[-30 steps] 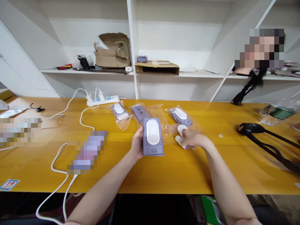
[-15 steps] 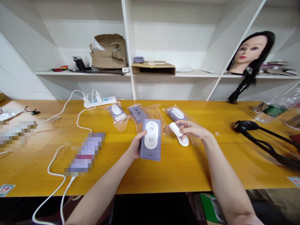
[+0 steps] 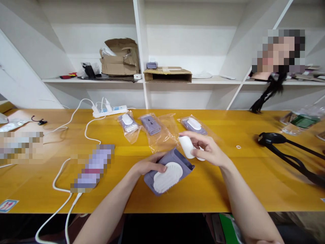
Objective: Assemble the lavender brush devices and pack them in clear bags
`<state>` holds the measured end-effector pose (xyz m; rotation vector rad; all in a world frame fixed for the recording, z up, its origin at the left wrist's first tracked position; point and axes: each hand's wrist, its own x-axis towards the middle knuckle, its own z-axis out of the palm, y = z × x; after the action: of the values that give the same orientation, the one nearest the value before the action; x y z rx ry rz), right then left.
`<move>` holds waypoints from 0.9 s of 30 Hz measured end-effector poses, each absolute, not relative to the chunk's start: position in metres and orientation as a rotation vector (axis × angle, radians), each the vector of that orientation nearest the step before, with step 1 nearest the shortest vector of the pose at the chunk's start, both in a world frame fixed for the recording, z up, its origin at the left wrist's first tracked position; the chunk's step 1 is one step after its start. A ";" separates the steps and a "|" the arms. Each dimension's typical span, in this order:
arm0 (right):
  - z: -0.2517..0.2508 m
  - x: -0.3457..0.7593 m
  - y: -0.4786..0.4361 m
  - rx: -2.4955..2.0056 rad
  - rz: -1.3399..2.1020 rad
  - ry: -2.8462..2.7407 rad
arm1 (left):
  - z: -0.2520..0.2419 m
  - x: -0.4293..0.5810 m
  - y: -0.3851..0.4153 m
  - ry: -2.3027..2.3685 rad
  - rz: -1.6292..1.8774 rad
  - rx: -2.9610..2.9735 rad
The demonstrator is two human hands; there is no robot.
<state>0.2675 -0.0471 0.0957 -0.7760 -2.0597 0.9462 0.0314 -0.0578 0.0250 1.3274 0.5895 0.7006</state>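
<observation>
My left hand (image 3: 149,164) grips a purple plastic device (image 3: 167,176) with a white ribbed oval pad on its face, now tilted and held low over the table. My right hand (image 3: 205,150) pinches a white oval piece (image 3: 186,147) between its fingers and thumb. A second white piece (image 3: 200,158) is partly hidden behind those fingers. Beyond my hands lie several similar purple-and-white items in clear plastic bags, including one (image 3: 127,123) at the left, one (image 3: 151,124) in the middle and one (image 3: 193,124) just beyond my right hand.
The yellow wooden table (image 3: 215,193) holds a white power strip (image 3: 109,111) with white cables (image 3: 87,135), a black stand (image 3: 291,159) at the right and pixelated items at the left. White shelves (image 3: 215,81) behind it carry cardboard boxes (image 3: 119,57).
My left hand has turned the purple device and tilted it, moving it lower and to the right. My right hand has raised the white pieces slightly, and the pad now looks ribbed.
</observation>
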 end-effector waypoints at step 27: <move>0.092 0.267 -0.042 -0.594 1.153 -2.179 | 0.005 0.027 -0.046 0.551 0.684 1.056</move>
<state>0.2674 -0.0423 0.0916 -0.5938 -2.1787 1.1533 0.0274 -0.0462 0.0049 1.0563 0.5514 0.6842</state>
